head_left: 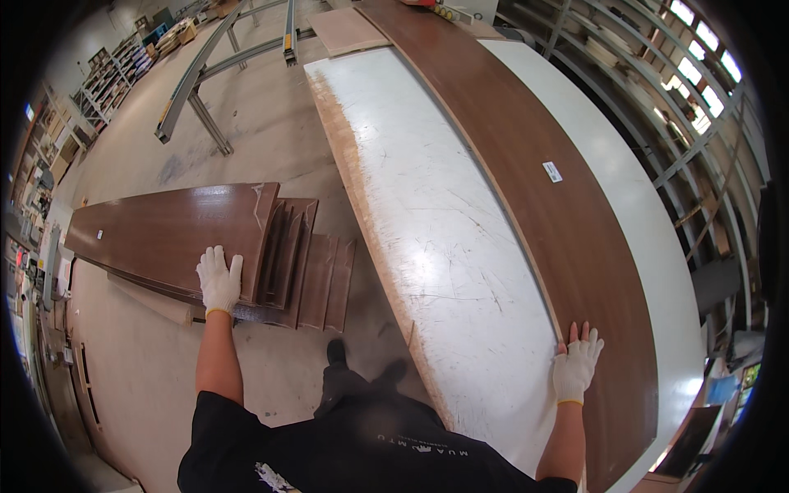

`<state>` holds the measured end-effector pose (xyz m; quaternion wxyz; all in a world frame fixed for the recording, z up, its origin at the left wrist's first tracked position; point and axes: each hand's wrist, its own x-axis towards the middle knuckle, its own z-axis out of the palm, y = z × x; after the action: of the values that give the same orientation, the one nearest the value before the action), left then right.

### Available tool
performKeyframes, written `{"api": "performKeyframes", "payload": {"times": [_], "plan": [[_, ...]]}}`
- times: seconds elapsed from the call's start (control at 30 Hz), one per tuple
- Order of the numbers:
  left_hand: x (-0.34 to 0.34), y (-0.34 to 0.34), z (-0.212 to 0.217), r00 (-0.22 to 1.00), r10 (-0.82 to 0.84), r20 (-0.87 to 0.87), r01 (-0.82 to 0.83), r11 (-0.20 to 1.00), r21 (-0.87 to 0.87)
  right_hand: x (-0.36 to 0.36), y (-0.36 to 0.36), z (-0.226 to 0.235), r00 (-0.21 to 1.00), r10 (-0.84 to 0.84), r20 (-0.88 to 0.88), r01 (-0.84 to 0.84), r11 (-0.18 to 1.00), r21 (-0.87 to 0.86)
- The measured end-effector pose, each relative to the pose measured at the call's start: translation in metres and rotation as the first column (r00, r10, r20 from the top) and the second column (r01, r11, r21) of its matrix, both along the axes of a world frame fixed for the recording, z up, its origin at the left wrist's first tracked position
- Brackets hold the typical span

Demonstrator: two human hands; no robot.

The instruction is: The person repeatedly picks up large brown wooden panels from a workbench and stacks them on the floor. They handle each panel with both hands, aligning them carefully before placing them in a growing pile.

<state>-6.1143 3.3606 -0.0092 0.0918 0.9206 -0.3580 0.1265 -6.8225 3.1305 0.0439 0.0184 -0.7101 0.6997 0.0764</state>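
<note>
My left hand [219,280], in a white glove, lies on the near edge of the top brown board [177,218] of a stack at my left. Its fingers are stretched out and the thumb stands apart. My right hand [577,366], gloved with bare fingertips, rests across the left edge of a long brown board [534,148], fingers spread on its surface. That board lies flat along a white worktable [436,222] and bears a small white label [551,172]. Beneath the stack's top board, more brown boards [333,279] show their ends, unevenly set.
The worktable's left edge [349,156] is worn to bare wood. A metal frame with rails [197,82] stands beyond the stack. A lighter board [345,33] lies at the table's far end. Metal shelving [625,74] runs along the right. My foot [336,352] is between stack and table.
</note>
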Motion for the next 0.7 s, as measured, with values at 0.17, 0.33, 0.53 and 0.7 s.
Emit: {"api": "performKeyframes", "payload": {"times": [0.17,0.33,0.53,0.7], "plan": [[-0.001,0.0,0.002,0.999,0.008,-0.041,-0.008,1.0,-0.005,-0.037,0.05,0.007,0.994,-0.106,-0.032,0.107,0.994,0.032],[-0.006,-0.002,0.005,1.0,0.014,-0.02,-0.014,1.0,-0.001,-0.083,0.093,0.003,0.97,-0.242,0.015,0.241,0.968,0.073],[-0.005,-0.001,0.003,0.999,0.033,0.017,-0.032,0.999,-0.013,-0.134,0.138,-0.02,0.97,-0.149,-0.194,0.131,0.986,-0.104],[-0.005,-0.001,-0.002,0.999,0.027,0.02,-0.027,0.999,-0.026,-0.166,0.163,-0.029,0.941,-0.13,-0.313,0.11,0.991,-0.082]]}}
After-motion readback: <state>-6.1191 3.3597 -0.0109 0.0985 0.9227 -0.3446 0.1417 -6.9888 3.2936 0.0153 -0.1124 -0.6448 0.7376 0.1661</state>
